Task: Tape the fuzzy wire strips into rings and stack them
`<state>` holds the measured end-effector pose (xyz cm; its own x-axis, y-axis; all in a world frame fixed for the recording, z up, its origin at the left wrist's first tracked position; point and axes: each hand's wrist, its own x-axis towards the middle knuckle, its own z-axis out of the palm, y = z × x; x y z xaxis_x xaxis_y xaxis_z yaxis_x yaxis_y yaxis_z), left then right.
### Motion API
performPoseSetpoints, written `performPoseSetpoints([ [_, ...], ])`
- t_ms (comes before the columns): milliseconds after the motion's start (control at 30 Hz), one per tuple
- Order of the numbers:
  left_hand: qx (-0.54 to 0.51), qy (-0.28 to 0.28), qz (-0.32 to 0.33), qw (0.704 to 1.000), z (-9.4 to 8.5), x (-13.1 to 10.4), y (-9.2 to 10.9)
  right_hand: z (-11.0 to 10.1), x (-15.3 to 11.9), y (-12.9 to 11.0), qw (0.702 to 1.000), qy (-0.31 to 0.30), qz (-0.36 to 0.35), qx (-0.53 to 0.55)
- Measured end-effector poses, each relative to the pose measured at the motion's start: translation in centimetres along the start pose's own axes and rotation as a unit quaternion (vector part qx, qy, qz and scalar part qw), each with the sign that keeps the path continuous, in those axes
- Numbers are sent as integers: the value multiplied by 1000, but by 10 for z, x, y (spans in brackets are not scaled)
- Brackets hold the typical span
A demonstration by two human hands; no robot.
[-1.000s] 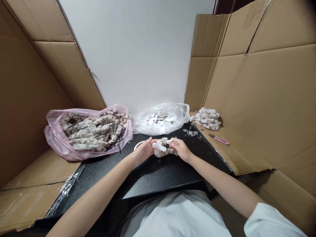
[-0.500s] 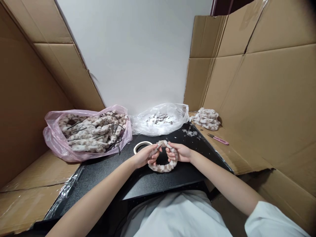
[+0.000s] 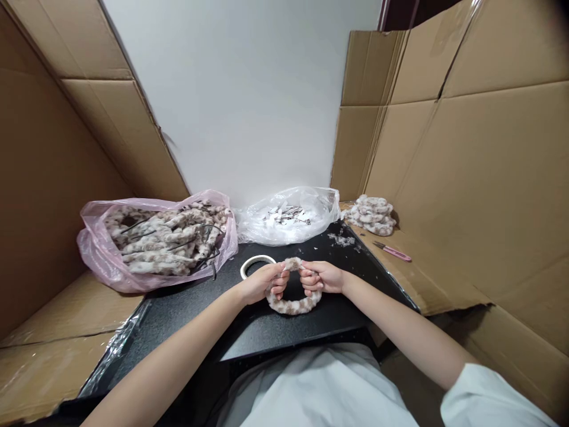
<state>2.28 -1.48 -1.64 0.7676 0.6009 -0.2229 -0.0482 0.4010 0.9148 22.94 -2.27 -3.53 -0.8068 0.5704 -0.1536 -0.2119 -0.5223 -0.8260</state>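
Observation:
A fluffy ring (image 3: 293, 306), white with brown patches, is held upright-looking above the near part of the black table. My left hand (image 3: 265, 282) is closed around its left side, fingers curled inward. On the opposite side my right hand (image 3: 320, 277) grips it the same way, thumb along the top. Between the two thumbs a short arc of the ring shows; the stretches inside my fists are hidden. Just behind my left hand lies a roll of white tape (image 3: 249, 264), partly covered by that hand.
A pink bag (image 3: 95, 237) full of fluffy strips with dark cords lies left. Behind the tape is a clear bag (image 3: 253, 228) of paper scraps. At right are stacked fluffy rings (image 3: 371, 214) and pink thread snips (image 3: 395, 253) on cardboard. Cardboard walls (image 3: 489, 178) flank the black table (image 3: 191, 338).
Both hands have turned slightly and now pinch the upper part of the ring more evenly. The ring sits a touch lower, its top arc flatter.

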Motion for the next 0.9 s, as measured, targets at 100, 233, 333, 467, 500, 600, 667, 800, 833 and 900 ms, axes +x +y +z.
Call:
performPoseSetpoints([
  [100,24,1,37,999,0,1,-2,-2,1,2,1000,-2,-5,-9],
  [233,12,9,31,999,-1,1,-1,-1,-1,0,1000,-1,-15,-4],
  [333,-11,-4,21,1000,-2,1,1,1,-3,-3,1000,-6,-22,14],
  [467,-28,-25,17,999,-4,2,1,2,-4,-5,999,-16,-30,24],
  [500,-35,-30,9,999,-5,1,1,2,-4,-5,999,-17,-29,24],
  [600,-53,-51,-24,997,-7,1,0,1,-4,-4,1000,-19,-19,16],
  [667,-47,-71,-45,995,-8,0,-1,0,-3,-2,1000,-21,-12,8],
  [800,2,-76,-47,996,-7,1,-4,-1,-2,0,1000,-29,1,4],
  [833,9,-74,-43,996,-6,1,-4,-2,-2,0,1000,-30,5,5],
  [900,9,-81,-38,996,-6,1,-5,-2,-2,0,999,-30,11,5],
])
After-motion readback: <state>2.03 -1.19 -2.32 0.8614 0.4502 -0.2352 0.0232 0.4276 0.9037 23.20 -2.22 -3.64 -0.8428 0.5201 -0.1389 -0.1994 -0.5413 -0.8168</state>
